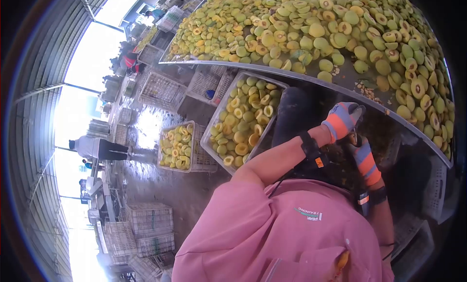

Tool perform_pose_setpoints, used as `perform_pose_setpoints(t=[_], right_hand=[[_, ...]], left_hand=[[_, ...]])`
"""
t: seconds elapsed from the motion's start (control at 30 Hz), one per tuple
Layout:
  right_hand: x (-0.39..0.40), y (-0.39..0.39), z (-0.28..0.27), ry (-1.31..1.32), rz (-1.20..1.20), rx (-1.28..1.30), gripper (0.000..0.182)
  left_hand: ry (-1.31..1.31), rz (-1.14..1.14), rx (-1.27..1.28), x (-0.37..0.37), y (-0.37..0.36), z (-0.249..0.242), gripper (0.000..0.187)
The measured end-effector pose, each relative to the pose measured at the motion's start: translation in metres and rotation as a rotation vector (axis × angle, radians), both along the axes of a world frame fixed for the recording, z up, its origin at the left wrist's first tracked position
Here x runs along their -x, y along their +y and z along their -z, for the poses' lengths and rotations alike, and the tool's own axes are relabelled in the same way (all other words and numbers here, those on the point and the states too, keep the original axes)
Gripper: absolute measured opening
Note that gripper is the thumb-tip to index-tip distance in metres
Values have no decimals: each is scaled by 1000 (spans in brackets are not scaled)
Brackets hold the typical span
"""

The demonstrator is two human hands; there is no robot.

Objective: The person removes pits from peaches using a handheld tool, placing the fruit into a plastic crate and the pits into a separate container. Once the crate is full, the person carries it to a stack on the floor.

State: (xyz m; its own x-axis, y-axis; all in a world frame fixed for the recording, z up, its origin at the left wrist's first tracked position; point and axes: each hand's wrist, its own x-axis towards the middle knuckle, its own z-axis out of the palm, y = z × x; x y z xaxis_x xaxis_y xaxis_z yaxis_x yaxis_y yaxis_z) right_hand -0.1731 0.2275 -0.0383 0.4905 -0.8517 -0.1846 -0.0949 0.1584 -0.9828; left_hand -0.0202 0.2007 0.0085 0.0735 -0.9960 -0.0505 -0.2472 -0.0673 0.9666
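Observation:
My left hand (343, 120), in a grey and orange glove with dark fingertips, is just below the metal table's edge. Its fingers are curled closed, and what they grip is hidden. Close beneath it, my right hand (365, 160), gloved alike, is also closed, around something small and dark that I cannot make out. Both hands are close together in front of my body. Beyond them the metal table (272, 68) bears a large heap of halved yellow-green fruit (316, 30), some halves with brown stones.
Left of my arms stands a crate (210, 153) of fruit halves, with a smaller filled crate (189, 126) beside it. Loose stones (368, 93) lie near the table edge. Stacked crates (151, 221) and a standing person (99, 148) are farther off on the wet floor.

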Motion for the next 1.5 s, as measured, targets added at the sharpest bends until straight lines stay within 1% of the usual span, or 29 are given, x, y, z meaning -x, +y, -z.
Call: perform_pose_setpoints(t=[0.07, 0.1, 0.13, 0.17, 0.2, 0.27, 0.37, 0.47, 0.5, 0.6, 0.63, 0.67, 0.7, 0.73, 0.77, 0.8, 0.9, 0.97, 1.0, 1.07, 1.13, 1.17, 1.2, 1.27, 1.3, 1.37, 1.4, 1.47, 1.5], right_hand=[[-1, -5, -18, -216, -77, -72, 14], [6, -8, -22, -149, -28, -86, 16], [9, -16, -22, -89, 32, -91, 20], [9, -20, -13, -173, 104, -86, 18], [8, -18, -26, -158, 144, -74, 15], [8, -22, -17, -149, 144, -41, 14], [2, -22, -13, -134, 125, -132, 16], [3, -19, -28, -36, 137, -115, 16], [4, -22, -23, 42, 117, -85, 17], [-3, -19, -9, 56, 175, -25, 19], [-5, -18, -5, 34, 186, -22, 16], [-5, -17, -2, 5, 190, -13, 15], [-7, -16, 0, -25, 194, -6, 13], [-9, -15, -4, -37, 160, -20, 14], [-7, -13, -6, -40, 131, -38, 15], [-5, -13, -8, -35, 106, -58, 16], [2, -16, 1, 44, 51, 24, 18], [2, -17, 23, 78, 50, 47, 17], [-1, -16, 23, 91, 52, 58, 17], [-2, -17, 23, 54, 31, 45, 18], [-1, -19, 8, 32, -24, -6, 19], [2, -20, -4, 23, -61, -54, 19], [5, -20, -16, 13, -94, -102, 20], [15, -19, -41, -97, -162, -265, 21], [17, -17, -46, -152, -201, -348, 21], [14, -15, -1, -131, -72, -343, 21], [9, -12, 1, -150, -54, -243, 21], [1, -8, 5, -178, -10, -41, 20], [1, -8, 5, -188, 5, -112, 20]], left_hand=[[196, -53, 187, 5, -6, 24, 24], [483, -64, 114, 8, -2, 7, 24], [538, -94, 103, 7, 0, 0, 24], [559, -100, 125, 5, 1, -2, 27], [595, -118, 106, 7, 1, -2, 31], [502, -109, 161, 8, 3, 7, 33], [405, -71, 209, 16, 8, 12, 32], [183, -19, 279, 24, 8, 8, 31], [343, -40, 244, 25, 7, 13, 24], [59, -80, 332, 28, 7, 23, 16], [-149, -66, 434, 28, 8, 20, 10], [-266, -67, 568, 27, 6, 25, 10], [-339, -62, 627, 29, 9, 15, 10], [-343, -58, 595, 25, 8, 18, 10], [-276, -64, 522, 23, 8, 24, 9], [-201, -68, 446, 22, 9, 22, 13], [65, 7, 204, 15, 10, 16, 15], [41, 24, 176, 14, 10, 16, 15], [24, 34, 161, 11, 10, 15, 15], [-105, 37, 227, 11, 10, 13, 15], [-192, 20, 276, 12, 8, 13, 15], [-92, 5, 235, 14, 12, 10, 13], [-115, -11, 233, 15, 13, 13, 12], [-161, -45, 236, 16, 13, 20, 10], [-424, -45, 437, 16, 14, 11, 6], [-532, 37, 542, 14, 12, -5, 7], [-586, 74, 595, 13, 11, -9, 8], [-601, 113, 597, 9, 9, -2, 11], [-605, 130, 609, 9, 10, 0, 11]])
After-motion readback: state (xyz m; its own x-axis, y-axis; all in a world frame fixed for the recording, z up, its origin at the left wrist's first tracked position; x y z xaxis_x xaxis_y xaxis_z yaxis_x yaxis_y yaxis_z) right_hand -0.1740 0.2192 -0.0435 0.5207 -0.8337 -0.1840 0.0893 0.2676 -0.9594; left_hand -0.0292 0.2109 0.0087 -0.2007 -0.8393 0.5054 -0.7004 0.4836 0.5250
